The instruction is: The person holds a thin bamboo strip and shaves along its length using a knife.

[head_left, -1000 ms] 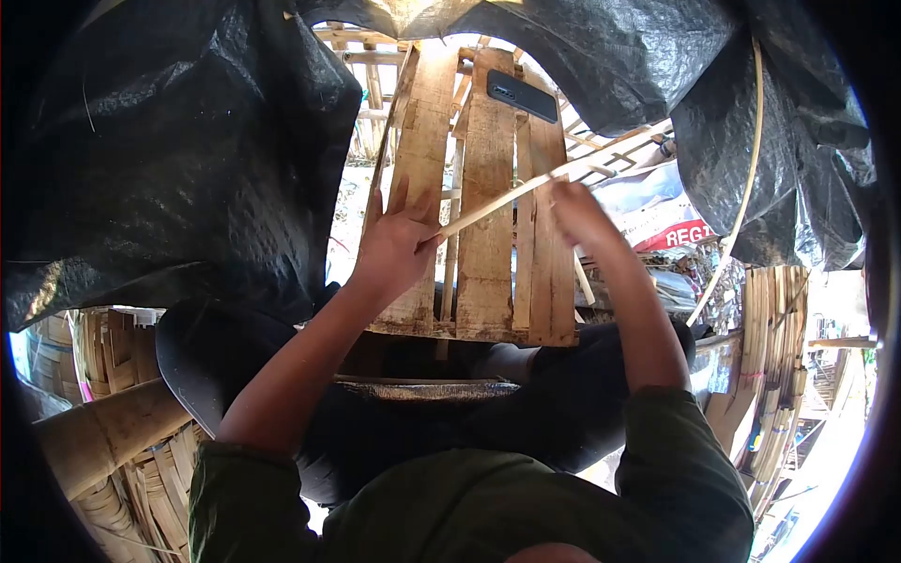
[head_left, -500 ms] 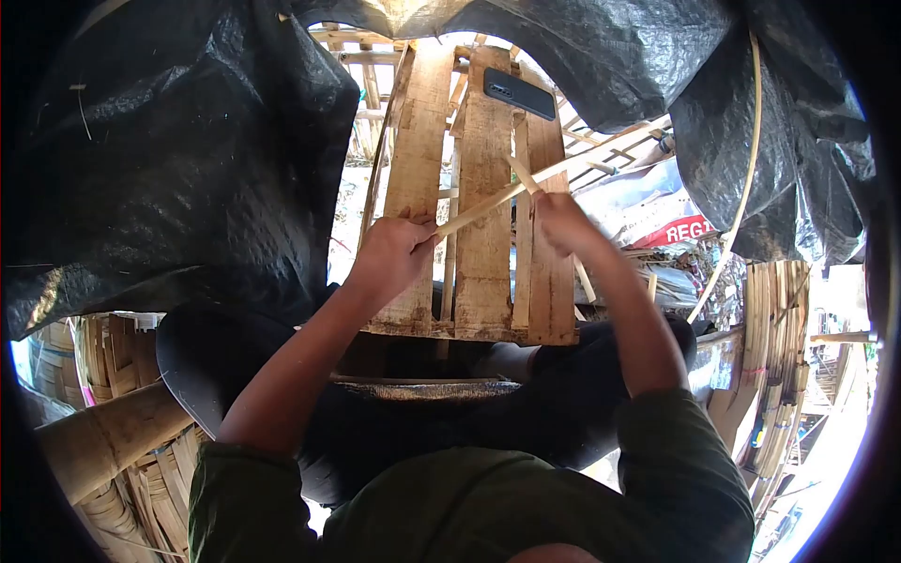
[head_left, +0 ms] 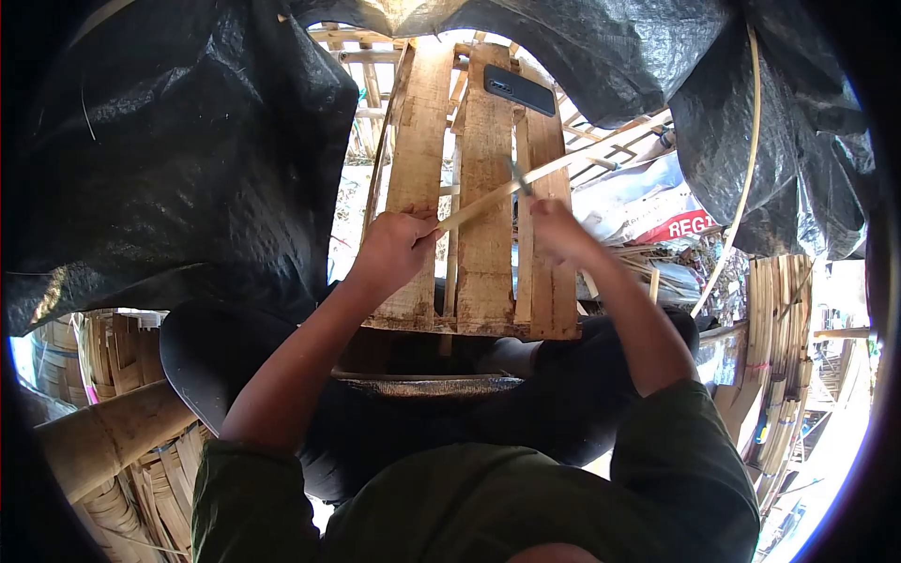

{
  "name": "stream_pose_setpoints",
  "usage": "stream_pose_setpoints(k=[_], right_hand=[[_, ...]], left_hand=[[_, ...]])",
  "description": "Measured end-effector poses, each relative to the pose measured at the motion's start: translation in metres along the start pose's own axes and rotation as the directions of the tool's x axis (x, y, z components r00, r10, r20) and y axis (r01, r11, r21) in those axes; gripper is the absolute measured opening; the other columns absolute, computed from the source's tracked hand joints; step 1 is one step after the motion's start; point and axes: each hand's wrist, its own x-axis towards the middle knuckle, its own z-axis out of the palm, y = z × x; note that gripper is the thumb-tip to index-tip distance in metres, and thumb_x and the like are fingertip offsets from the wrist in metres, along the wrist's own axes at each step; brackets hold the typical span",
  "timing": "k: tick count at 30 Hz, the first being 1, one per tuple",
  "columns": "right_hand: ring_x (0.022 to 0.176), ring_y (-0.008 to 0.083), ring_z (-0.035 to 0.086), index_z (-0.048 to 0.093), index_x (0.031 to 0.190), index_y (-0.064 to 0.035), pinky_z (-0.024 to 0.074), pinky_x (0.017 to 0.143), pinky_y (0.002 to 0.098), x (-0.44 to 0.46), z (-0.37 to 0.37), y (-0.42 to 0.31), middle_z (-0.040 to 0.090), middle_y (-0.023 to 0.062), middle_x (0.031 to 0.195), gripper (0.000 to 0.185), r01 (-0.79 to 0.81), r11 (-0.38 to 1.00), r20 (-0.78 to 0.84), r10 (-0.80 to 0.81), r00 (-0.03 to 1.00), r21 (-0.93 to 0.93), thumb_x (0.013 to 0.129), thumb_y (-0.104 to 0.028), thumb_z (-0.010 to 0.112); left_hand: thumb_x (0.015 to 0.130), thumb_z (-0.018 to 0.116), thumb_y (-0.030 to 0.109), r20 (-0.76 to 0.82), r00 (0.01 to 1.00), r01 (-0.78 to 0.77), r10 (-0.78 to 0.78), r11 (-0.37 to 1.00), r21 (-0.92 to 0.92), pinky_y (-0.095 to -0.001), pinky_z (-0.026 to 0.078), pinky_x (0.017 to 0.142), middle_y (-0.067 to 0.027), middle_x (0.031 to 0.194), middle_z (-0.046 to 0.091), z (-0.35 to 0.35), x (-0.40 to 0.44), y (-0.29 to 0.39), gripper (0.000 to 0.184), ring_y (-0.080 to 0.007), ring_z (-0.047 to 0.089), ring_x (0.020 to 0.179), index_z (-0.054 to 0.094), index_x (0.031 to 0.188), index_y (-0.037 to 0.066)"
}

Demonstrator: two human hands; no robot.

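My left hand (head_left: 399,249) is closed around the near end of a long pale bamboo strip (head_left: 488,200), which slants up to the right across the slatted wooden table (head_left: 483,272). Closed on a knife, my right hand (head_left: 560,233) is to the right of the left one, slightly blurred. The knife's narrow blade (head_left: 518,175) points up and crosses the strip near its middle. Its handle is hidden in my fingers. Whether the blade touches the strip or passes just above it, I cannot tell.
A dark phone (head_left: 519,90) lies at the table's far end. Black plastic sheeting (head_left: 188,169) hangs on both sides. Bundled bamboo slats (head_left: 777,366) stand at right, and a thick bamboo pole (head_left: 113,432) is at lower left. A printed sack (head_left: 648,202) lies beyond the table.
The knife blade has turned from bright and slanting to darker and more upright, still across the strip. My right hand has shifted slightly; my left hand keeps its place on the strip.
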Motion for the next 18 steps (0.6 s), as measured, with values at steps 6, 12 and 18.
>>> stream_pose_setpoints(k=[6, 12, 18], right_hand=[[0.044, 0.0091, 0.045, 0.047, 0.081, -0.0059, 0.0377, 0.038, 0.0324, 0.008, -0.048, -0.015, 0.041, -0.0033, 0.056, 0.043, 0.041, 0.998, -0.304, -0.027, 0.952, 0.040, 0.108, -0.039, 0.038], [0.042, 0.0141, 0.046, 0.056, 0.098, 0.0027, 0.0405, 0.037, 0.0341, 0.027, -0.044, 0.006, 0.050, 0.0047, 0.058, 0.046, -0.015, 0.994, 0.136, 0.000, 0.991, 0.105, 0.108, -0.038, 0.036], [0.056, 0.0230, 0.057, 0.055, 0.092, 0.0003, 0.0480, 0.053, 0.0427, 0.040, 0.012, 0.039, 0.059, 0.0099, 0.069, 0.048, 0.265, 0.867, -0.253, -0.393, 0.884, -0.421, 0.105, -0.043, 0.040]], left_hand=[[0.088, 0.071, 0.004, 0.146, 0.976, 0.157, -0.162, 0.987, 0.043, -0.0335, 0.055, 0.091, -0.0219, 0.102, 0.070, -0.005, 0.003, 0.005, 0.022, -0.0324, 0.070, 0.101, 0.071, 0.108, -0.002], [0.088, 0.070, 0.003, 0.133, 0.973, 0.194, -0.190, 0.981, -0.019, -0.0350, 0.053, 0.096, -0.0214, 0.104, 0.070, -0.005, 0.002, 0.001, 0.021, -0.0336, 0.069, 0.103, 0.071, 0.107, -0.003], [0.089, 0.069, 0.005, 0.048, 0.998, 0.027, -0.028, 1.000, 0.016, -0.0354, 0.055, 0.091, -0.0210, 0.105, 0.071, -0.001, 0.004, -0.003, 0.020, -0.0345, 0.069, 0.101, 0.071, 0.107, -0.002]])
